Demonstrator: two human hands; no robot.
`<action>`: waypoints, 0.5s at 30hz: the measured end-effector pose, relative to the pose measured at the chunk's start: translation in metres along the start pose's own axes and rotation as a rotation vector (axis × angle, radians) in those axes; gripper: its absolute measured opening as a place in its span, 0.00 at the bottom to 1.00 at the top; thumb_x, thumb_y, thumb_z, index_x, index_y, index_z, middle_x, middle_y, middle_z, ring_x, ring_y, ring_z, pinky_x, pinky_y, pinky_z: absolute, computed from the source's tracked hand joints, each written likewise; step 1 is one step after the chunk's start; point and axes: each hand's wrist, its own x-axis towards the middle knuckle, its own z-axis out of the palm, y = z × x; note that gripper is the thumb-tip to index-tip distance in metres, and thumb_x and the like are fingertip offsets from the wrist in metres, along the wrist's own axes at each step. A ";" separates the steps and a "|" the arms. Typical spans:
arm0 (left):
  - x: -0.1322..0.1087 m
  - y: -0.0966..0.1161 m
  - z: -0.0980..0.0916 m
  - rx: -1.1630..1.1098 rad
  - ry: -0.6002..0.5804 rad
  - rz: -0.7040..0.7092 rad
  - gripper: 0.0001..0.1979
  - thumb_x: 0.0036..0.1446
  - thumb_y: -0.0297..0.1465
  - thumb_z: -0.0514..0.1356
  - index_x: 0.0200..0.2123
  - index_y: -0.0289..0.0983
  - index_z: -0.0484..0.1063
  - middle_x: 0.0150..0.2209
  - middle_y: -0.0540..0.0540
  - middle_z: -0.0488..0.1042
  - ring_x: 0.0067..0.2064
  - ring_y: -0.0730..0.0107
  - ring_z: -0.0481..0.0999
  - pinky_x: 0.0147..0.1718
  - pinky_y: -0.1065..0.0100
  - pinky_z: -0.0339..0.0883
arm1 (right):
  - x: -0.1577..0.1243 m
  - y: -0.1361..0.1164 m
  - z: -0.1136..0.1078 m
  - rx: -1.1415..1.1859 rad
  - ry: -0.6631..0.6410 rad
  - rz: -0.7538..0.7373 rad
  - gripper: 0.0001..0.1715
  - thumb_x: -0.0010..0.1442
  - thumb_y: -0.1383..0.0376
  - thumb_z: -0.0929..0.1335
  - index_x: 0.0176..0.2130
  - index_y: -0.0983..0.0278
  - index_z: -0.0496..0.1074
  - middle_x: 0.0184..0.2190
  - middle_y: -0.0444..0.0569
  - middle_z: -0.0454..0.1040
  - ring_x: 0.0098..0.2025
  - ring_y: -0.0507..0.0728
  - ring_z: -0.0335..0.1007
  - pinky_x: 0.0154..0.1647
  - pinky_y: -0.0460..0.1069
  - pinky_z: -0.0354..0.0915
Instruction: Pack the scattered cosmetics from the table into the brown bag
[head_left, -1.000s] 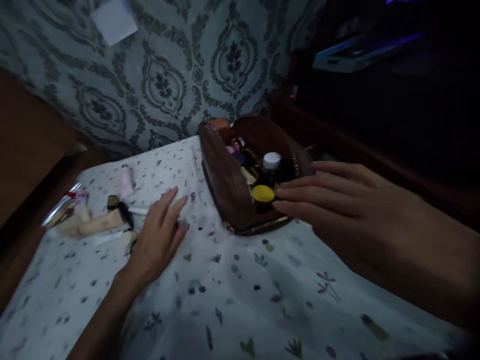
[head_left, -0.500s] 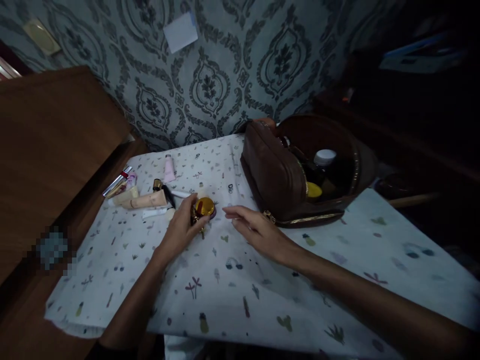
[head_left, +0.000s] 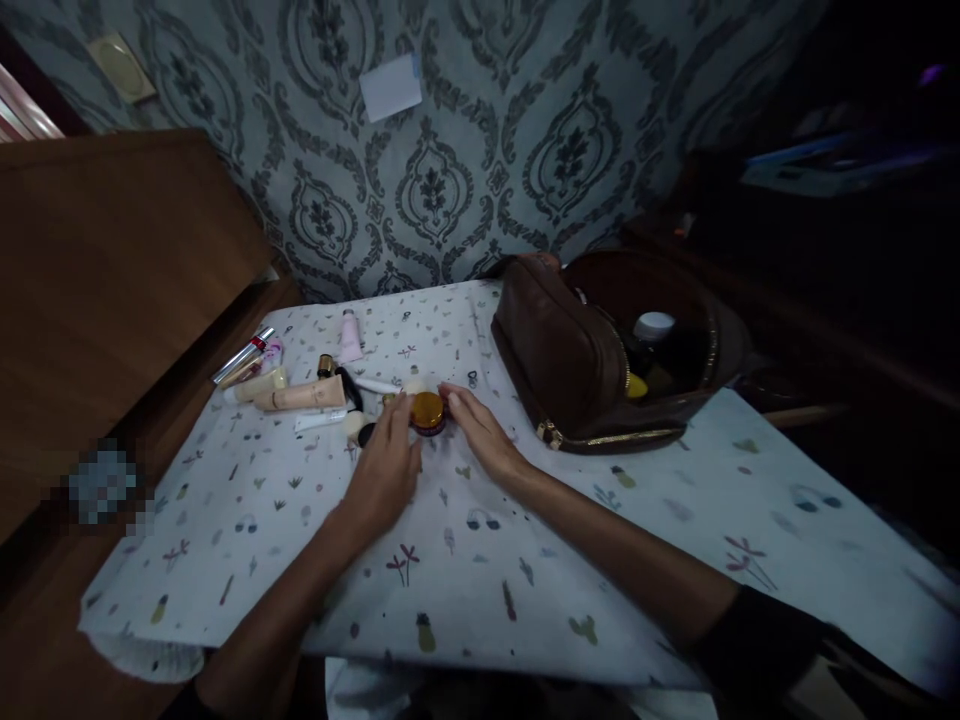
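Left hand (head_left: 384,462) and right hand (head_left: 481,432), both uncurled, flank gold-lidded jar (head_left: 428,411) on print-covered desk (head_left: 285,560), wallpapered wall (head_left: 491,120) at 12 o'clock.

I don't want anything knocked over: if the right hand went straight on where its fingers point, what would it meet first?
Most likely the amber-topped jar, close beside the right hand; depth is unclear, so the two may be touching.

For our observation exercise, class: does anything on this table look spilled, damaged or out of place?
Nothing stands out as spilled or damaged. The gold-topped jar looks upright between the left hand and right hand. The peach tube lies among loosely scattered items; the brown bag gapes open, its dark inside hard to check.
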 end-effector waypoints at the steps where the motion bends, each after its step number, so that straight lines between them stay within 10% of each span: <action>1: -0.006 0.006 0.005 -0.079 0.006 -0.007 0.28 0.69 0.31 0.49 0.70 0.37 0.47 0.69 0.32 0.55 0.72 0.53 0.54 0.67 0.47 0.55 | -0.001 0.000 0.001 0.012 -0.008 0.000 0.43 0.64 0.37 0.60 0.62 0.63 0.67 0.65 0.56 0.66 0.68 0.59 0.59 0.72 0.57 0.51; 6: -0.021 0.020 0.027 -0.440 0.049 -0.109 0.33 0.68 0.37 0.53 0.71 0.40 0.42 0.72 0.34 0.46 0.74 0.52 0.48 0.69 0.45 0.49 | -0.009 -0.010 0.005 -0.002 -0.061 -0.007 0.45 0.62 0.35 0.60 0.63 0.62 0.67 0.68 0.55 0.62 0.71 0.61 0.53 0.73 0.59 0.46; 15: -0.010 0.025 0.036 -0.716 0.140 -0.308 0.32 0.63 0.50 0.58 0.64 0.40 0.58 0.66 0.37 0.62 0.69 0.50 0.60 0.69 0.48 0.51 | -0.033 -0.015 -0.008 -0.158 0.099 -0.060 0.20 0.72 0.55 0.57 0.50 0.64 0.68 0.46 0.52 0.75 0.51 0.57 0.72 0.57 0.54 0.66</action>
